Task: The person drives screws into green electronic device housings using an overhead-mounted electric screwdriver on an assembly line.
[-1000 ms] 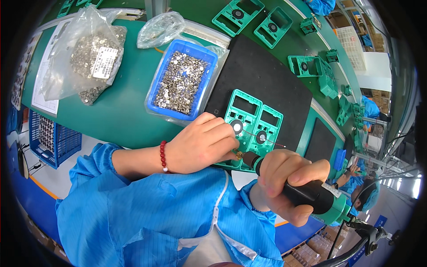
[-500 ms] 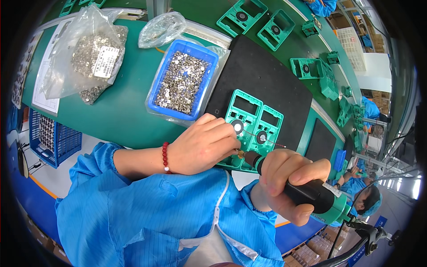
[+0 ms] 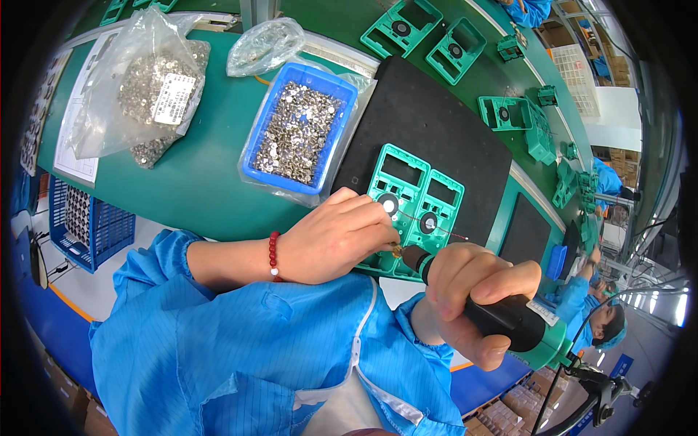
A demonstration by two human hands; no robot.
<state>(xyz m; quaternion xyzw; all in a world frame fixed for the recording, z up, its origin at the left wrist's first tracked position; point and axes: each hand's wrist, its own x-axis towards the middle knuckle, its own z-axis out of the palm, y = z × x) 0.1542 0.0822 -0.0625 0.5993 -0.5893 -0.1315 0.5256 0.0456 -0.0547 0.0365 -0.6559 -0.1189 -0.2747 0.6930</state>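
My right hand [image 3: 472, 298] is wrapped round a green-and-black electric screwdriver [image 3: 534, 338], its tip pointing left. At that tip, the fingers of my left hand [image 3: 342, 236] are pinched together beside a small brass-coloured piece [image 3: 397, 251]. Whatever lies between those fingertips is hidden or too small to name. Beneath the hands, a pair of joined green plastic housings [image 3: 422, 190] rests on a black mat [image 3: 429, 116]. Each housing holds a round black speaker-like part, and a thin red wire runs across them. My left hand covers the lower left of the housings.
A blue tray [image 3: 251, 161] of small metal screws stands left of the mat. Farther left is a clear bag [image 3: 138, 91] of metal parts. More green housings [image 3: 456, 51] sit on the green surface beyond. At the right, a co-worker [image 3: 600, 320] in blue sits nearby.
My left hand and the screwdriver tip have shifted very slightly right. Housings on the far green surface have moved a little right. The co-worker at the right has raised an arm.
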